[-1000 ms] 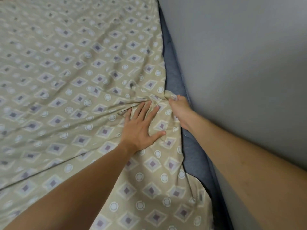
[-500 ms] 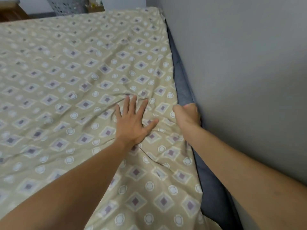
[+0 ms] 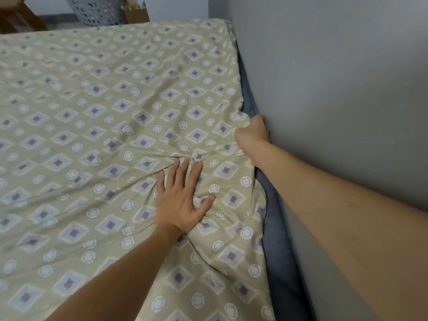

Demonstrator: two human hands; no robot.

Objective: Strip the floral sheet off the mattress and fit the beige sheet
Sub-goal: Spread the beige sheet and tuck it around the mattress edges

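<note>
Our left hand (image 3: pixel 183 200) presses flat on the beige sheet (image 3: pixel 92 135); our right hand (image 3: pixel 251 135) grips its edge by the wall (image 3: pixel 335 89). We should tuck downward beside the mattress (image 3: pixel 278 239) while holding tension.

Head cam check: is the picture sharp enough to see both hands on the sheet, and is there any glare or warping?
Head view: soft, even light, no glare; left hand sharp, flat on the beige sheet; right hand clear at the sheet's edge by the wall, fingers hidden; print smears toward the left edge; wide-angle bending at the borders; laundry basket soft.
</note>
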